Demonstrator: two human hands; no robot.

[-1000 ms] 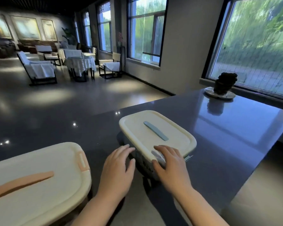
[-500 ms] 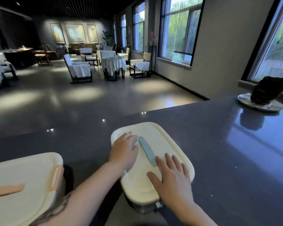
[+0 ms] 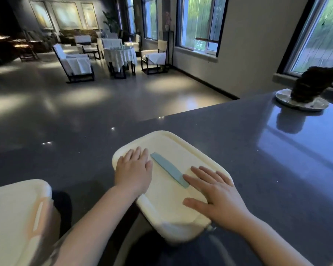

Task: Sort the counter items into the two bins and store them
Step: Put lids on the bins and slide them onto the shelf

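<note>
A cream bin with a blue handle strip point(image 3: 169, 169) stands on the dark counter point(image 3: 258, 160), near its front edge, with its lid shut and its long side running away from the person at a slant. Both hands lie on top of this lid. The left hand point(image 3: 134, 169) rests flat on the lid's left part, close to the far left corner, its fingers straight and together and pointing away; it grips nothing, and the strip runs just beside its fingertips on the right. The right hand point(image 3: 217, 196) lies flat on the lid's near right part, its fingers spread and straight, the thumb stretched toward the near edge; it too holds nothing, only presses on the surface. Its forefinger tip meets the near end of the blue strip, so the strip lies between the two hands. The bin's near corner looks blurred, and a small pale latch shows below the right wrist. At the left edge of the view stands a second cream bin with orange fittings point(image 3: 17, 217), also lidded, well apart from both hands and partly cut off by the frame. Far to the right on the counter a white plate point(image 3: 304, 105) carries a dark rough ornament point(image 3: 313, 83). Beyond the counter a shiny floor leads to a cloth-covered table with chairs point(image 3: 120, 54).
</note>
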